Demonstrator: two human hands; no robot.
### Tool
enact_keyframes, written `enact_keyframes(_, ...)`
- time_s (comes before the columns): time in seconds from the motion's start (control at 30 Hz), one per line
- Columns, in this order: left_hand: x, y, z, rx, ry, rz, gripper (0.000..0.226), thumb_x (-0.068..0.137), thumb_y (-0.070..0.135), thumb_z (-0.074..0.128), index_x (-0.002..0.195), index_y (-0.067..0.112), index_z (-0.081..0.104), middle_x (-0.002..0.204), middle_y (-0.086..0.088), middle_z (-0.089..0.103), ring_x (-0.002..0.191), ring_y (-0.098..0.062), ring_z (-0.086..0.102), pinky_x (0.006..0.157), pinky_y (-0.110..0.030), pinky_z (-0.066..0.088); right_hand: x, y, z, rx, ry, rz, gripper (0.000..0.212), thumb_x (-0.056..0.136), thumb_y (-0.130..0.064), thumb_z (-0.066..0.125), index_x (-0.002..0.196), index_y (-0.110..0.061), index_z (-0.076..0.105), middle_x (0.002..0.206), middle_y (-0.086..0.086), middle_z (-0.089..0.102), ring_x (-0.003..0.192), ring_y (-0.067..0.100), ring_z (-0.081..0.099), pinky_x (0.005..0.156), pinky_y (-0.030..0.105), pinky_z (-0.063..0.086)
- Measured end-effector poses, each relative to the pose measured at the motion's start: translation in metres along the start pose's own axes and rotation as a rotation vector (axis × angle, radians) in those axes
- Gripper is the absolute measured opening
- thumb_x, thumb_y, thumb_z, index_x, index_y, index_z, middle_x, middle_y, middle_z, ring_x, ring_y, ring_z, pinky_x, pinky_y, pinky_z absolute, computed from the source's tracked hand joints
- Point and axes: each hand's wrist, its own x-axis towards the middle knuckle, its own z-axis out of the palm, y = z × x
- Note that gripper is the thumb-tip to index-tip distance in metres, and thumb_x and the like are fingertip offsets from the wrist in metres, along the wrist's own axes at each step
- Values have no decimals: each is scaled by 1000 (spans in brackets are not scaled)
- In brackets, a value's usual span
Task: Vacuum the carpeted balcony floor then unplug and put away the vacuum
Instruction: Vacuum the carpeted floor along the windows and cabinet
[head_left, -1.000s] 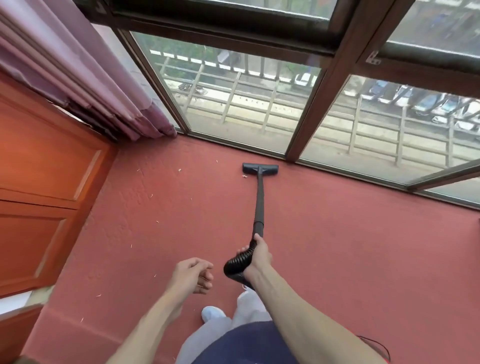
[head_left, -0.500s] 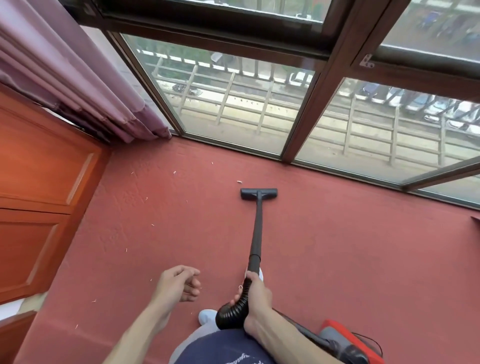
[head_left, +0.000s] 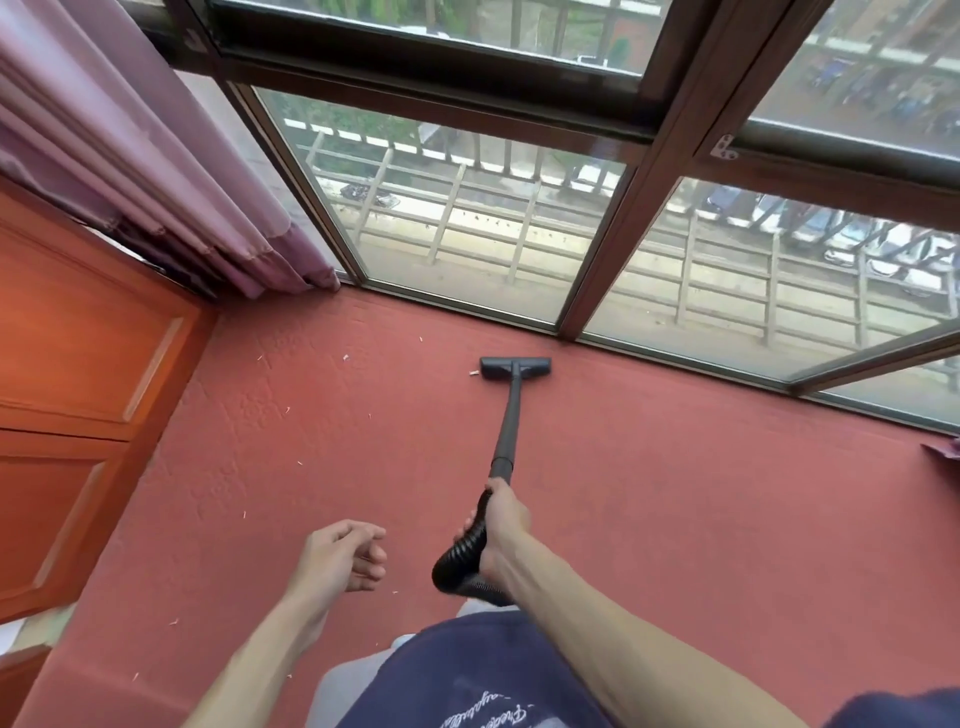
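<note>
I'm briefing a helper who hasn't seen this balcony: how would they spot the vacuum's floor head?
Find the glass wall along the far edge of the red carpet. Just before its brown post lies the floor head, a flat black bar joined to a black tube, unlike the tiny pale scraps nearby.

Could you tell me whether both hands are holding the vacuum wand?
No, only the right hand grips the vacuum wand; the left hand hangs free.
</note>
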Motion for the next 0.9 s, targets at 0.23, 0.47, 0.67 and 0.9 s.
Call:
enact_keyframes(0.23, 12, -9, -1, -31, -87, -76, 17, 94, 4, 50, 92, -4, 65, 68, -15, 60, 50, -22, 56, 52, -30, 47, -13, 36, -36, -67, -16, 77, 16, 85, -22, 55, 90, -12, 44, 50, 6, 39, 36, 17, 35, 47, 25, 40)
enact_keyframes(0.47, 33, -1, -39, 51, -162, -53, 18, 94, 4, 49, 91, -3, 66, 68, -14, 60, 51, -23, 55, 49, -28, 50, 6, 21, 24, -145, 33, -45, 13, 88, -16, 54, 93, -6, 48, 53, 6, 41, 38, 17, 40, 45, 27, 42)
enact_keyframes(0.67, 55, 5, -85, 100, -187, -11, 20, 95, 5, 46, 94, -3, 65, 65, -11, 61, 50, -21, 56, 50, -28, 50, 20, 25, 56, -139, 81, -135, 10, 91, -13, 54, 93, -4, 48, 54, 6, 40, 40, 17, 38, 46, 28, 41)
enact_keyframes(0.9, 72, -4, -106, 117, -223, -30, 19, 95, 4, 46, 93, -2, 64, 64, -11, 60, 47, -20, 54, 48, -26, 49, -16, 68, 10, -175, 126, -71, 14, 91, -14, 55, 86, -4, 46, 49, 5, 39, 38, 18, 37, 44, 26, 39)
